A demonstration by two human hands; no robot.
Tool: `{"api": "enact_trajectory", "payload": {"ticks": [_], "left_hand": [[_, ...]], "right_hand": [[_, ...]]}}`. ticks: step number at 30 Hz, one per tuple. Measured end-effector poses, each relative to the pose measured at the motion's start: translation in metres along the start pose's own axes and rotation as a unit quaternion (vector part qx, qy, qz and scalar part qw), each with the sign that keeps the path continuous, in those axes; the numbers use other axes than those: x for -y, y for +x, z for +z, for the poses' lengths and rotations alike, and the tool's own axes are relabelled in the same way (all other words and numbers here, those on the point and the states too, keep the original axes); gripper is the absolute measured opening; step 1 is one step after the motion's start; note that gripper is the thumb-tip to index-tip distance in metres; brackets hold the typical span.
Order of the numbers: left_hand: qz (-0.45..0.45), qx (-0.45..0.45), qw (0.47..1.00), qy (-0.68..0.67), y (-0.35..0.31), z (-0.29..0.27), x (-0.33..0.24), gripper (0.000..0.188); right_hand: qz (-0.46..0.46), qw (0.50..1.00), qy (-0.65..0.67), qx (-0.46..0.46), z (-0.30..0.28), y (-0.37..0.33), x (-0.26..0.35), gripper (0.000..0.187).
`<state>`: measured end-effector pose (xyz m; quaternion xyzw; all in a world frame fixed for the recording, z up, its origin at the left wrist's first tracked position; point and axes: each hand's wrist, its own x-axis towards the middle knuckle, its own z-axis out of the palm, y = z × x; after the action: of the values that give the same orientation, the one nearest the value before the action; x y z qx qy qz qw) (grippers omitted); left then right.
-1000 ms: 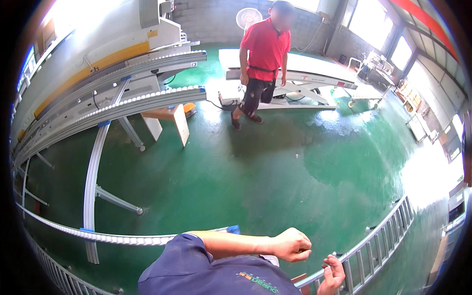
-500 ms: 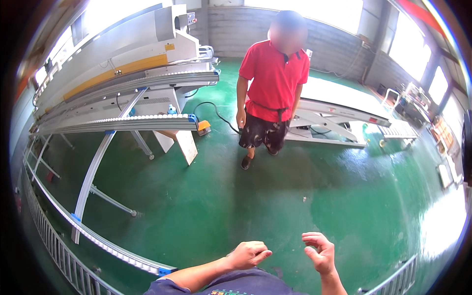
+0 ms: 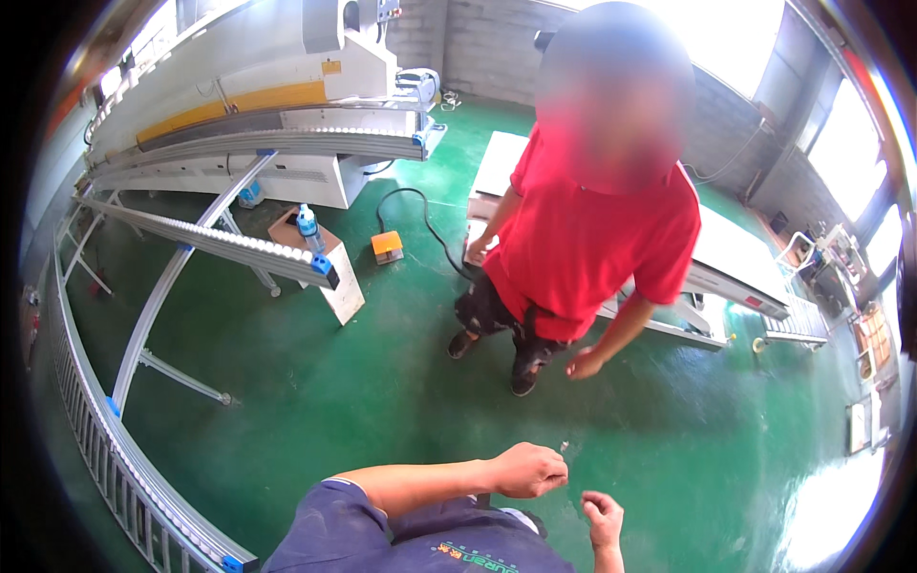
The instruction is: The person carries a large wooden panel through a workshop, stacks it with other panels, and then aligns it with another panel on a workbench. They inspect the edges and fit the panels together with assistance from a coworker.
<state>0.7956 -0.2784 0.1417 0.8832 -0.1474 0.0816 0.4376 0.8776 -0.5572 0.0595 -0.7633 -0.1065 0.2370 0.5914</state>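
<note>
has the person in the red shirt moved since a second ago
Yes. The person in the red shirt has come away from the white flat machine behind, toward the two hands.

We stand on glossy green floor (image 3: 315,382), glare patch lower right. Grey block wall (image 3: 478,43) at far end, bright windows (image 3: 850,162) along right side. Long white-and-yellow machine (image 3: 239,105) left, roller conveyor rails (image 3: 205,239) curving beside it. We see wooden stand (image 3: 339,286) with bottle (image 3: 308,224), yellow foot pedal (image 3: 386,246) with black cable (image 3: 420,215), white panel (image 3: 745,248) on low lift.
</note>
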Motion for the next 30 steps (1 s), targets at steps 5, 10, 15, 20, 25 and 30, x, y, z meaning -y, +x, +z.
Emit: {"api": "enact_trajectory", "payload": {"ticks": [5,10,15,20,25,30], "left_hand": [[-0.054,0.082,0.993,0.062,0.065,-0.029,0.038,0.018],[-0.206,-0.057,0.975,0.064,0.074,-0.020,0.070,0.031],[-0.422,0.119,0.887,0.146,0.067,-0.018,0.087,0.032],[-0.534,0.129,0.826,0.130,0.070,-0.009,0.077,0.035],[-0.541,0.100,0.832,0.065,0.082,0.004,0.089,0.038],[-0.546,0.055,0.831,0.093,0.075,-0.010,0.094,0.038]], "right_hand": [[0.127,0.985,-0.109,0.026,-0.074,0.107,-0.133,0.018],[0.134,0.971,-0.131,0.148,-0.111,0.227,-0.150,0.017],[0.124,0.938,-0.162,0.280,-0.129,0.346,-0.149,0.016],[0.130,0.893,-0.195,0.385,-0.140,0.420,-0.153,0.015],[0.133,0.862,-0.225,0.434,-0.143,0.466,-0.152,0.015],[0.140,0.851,-0.237,0.447,-0.141,0.466,-0.153,0.014]]}}
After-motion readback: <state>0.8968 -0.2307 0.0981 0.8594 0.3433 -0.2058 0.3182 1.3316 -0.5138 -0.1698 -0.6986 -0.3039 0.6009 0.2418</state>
